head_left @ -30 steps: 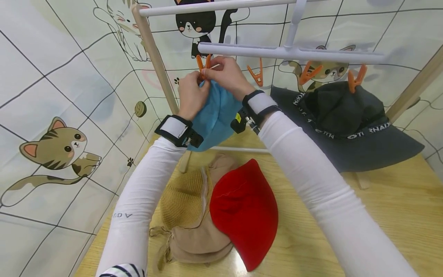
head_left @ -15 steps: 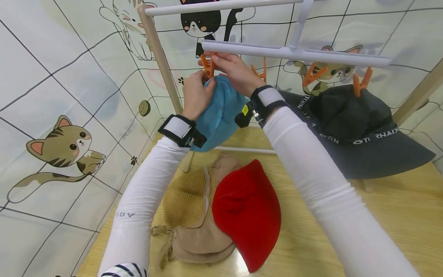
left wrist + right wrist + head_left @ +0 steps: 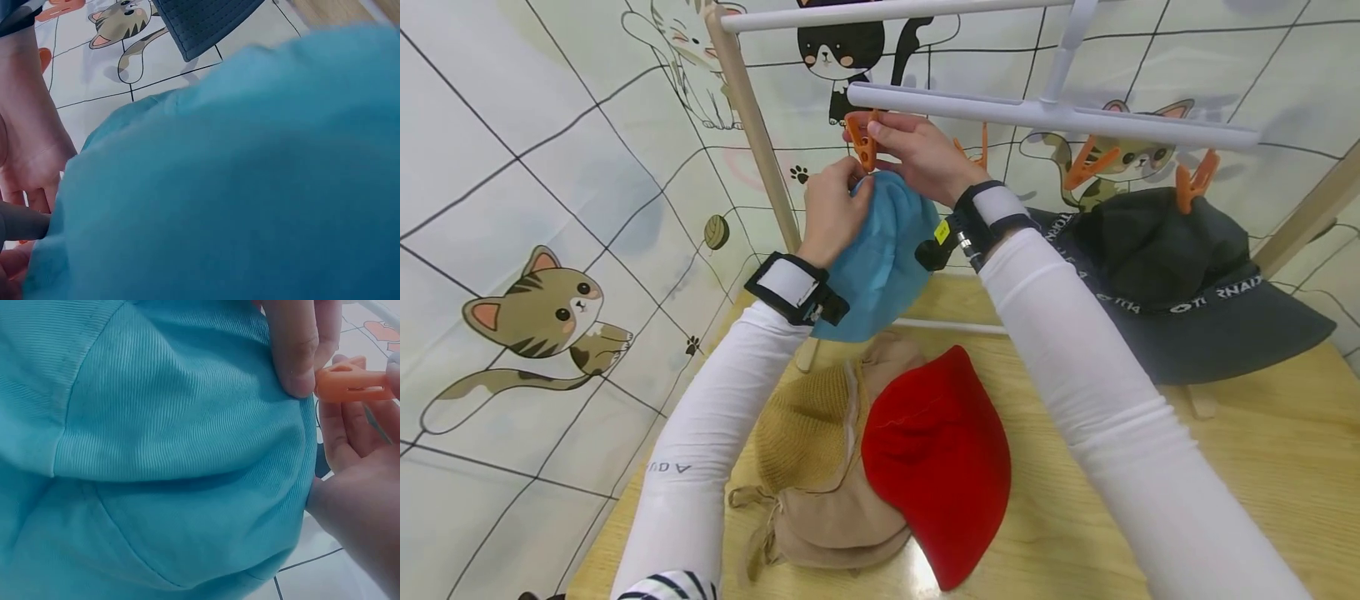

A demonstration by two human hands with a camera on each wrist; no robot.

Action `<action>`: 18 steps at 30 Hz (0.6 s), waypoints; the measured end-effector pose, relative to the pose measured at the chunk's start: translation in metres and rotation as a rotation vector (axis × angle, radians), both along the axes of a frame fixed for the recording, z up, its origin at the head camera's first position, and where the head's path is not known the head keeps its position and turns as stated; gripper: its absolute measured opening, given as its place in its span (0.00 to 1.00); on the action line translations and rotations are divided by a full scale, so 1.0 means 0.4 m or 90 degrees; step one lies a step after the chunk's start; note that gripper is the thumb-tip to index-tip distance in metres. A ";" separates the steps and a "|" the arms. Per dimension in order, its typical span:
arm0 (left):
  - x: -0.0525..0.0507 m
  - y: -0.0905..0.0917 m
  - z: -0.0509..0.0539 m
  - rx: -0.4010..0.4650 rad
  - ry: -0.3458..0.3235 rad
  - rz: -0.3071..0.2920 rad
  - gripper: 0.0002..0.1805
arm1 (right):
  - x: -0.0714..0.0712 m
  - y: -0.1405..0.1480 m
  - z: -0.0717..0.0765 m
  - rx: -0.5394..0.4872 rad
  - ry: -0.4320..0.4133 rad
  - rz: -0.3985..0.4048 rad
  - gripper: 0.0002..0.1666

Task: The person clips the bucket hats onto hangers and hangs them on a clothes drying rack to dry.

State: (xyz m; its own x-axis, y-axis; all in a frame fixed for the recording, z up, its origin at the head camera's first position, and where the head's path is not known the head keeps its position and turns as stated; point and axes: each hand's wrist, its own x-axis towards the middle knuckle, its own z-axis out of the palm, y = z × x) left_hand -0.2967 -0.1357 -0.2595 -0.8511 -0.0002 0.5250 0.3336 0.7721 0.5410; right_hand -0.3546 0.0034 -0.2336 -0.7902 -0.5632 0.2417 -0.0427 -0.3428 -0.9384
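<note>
A light blue bucket hat hangs from my left hand, whose thumb and fingers pinch the top of its crown. Just above that pinch, my right hand holds an orange spring clip by its handles. In the right wrist view the clip's nose meets the edge of the hat's cloth; whether it bites the cloth I cannot tell. Blue fabric fills most of the left wrist view, hiding much of the left hand's fingers. The clip sits under the left end of the white hanger bar.
A dark grey wide-brimmed hat hangs at right from orange clips. Another orange clip hangs behind the right hand. On the wooden table lie a red hat and tan hats. A wooden post stands left.
The right hand has shifted its grip up onto the clip's handles, and the clip has tilted. The left hand stays at the crown. The whole scene has slid slightly right in view.
</note>
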 end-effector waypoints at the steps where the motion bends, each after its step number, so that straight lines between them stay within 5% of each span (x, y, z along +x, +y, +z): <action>1: 0.000 0.000 0.000 0.000 0.000 -0.002 0.12 | 0.000 0.001 -0.001 0.003 0.002 0.000 0.23; 18: 0.009 -0.008 -0.013 -0.018 0.013 -0.008 0.10 | -0.012 0.017 -0.019 -0.045 0.018 -0.008 0.16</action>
